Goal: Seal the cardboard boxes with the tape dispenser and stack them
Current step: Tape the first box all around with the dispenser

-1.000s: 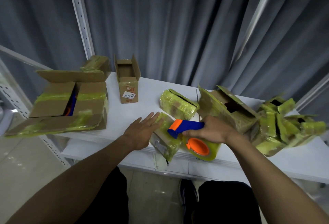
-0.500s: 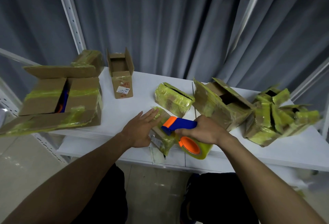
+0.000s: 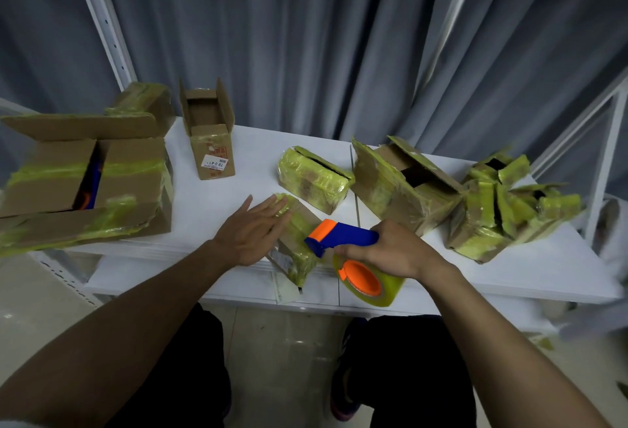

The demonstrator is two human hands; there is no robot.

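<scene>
A small cardboard box (image 3: 295, 246) wrapped in yellowish tape lies at the front edge of the white table (image 3: 543, 268). My left hand (image 3: 249, 232) rests flat on its left side with straight fingers. My right hand (image 3: 390, 250) grips a blue and orange tape dispenser (image 3: 343, 239), whose head touches the box's right side. Its roll of clear yellowish tape (image 3: 372, 286) hangs past the table edge.
A large open box (image 3: 85, 182) sits at the left with a smaller taped box (image 3: 146, 101) behind it. An upright open box (image 3: 210, 135) stands at the back. Taped boxes (image 3: 314, 181), (image 3: 404, 182) and a heap (image 3: 506, 199) fill the right. Metal posts and grey curtains stand behind.
The view has shifted slightly. Both hands stay on the small box, and the dispenser has barely moved along it.
</scene>
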